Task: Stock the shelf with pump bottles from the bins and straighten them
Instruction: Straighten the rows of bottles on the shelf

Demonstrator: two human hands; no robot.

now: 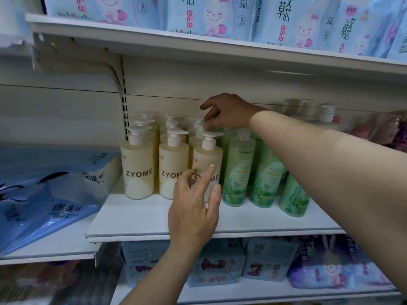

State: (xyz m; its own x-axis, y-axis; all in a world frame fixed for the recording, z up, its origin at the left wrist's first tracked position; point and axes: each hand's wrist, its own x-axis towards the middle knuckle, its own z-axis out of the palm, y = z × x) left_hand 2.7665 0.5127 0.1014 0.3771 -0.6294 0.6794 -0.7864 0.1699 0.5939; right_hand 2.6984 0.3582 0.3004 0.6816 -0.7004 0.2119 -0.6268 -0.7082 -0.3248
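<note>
While the cream plastic pump bottle lettered ZYOME (208,166) stood upright at the right end of the front row on the white metal shelf (154,219), mid-frame, the left hand (193,208) rose from the lower centre with fingers (208,176) spread wide, fingertips touching its label. The right hand (229,112) reached across from the right edge, its fingers pinching a white pump head (201,125) just behind that bottle, so the spout seemed to need turning.
</note>
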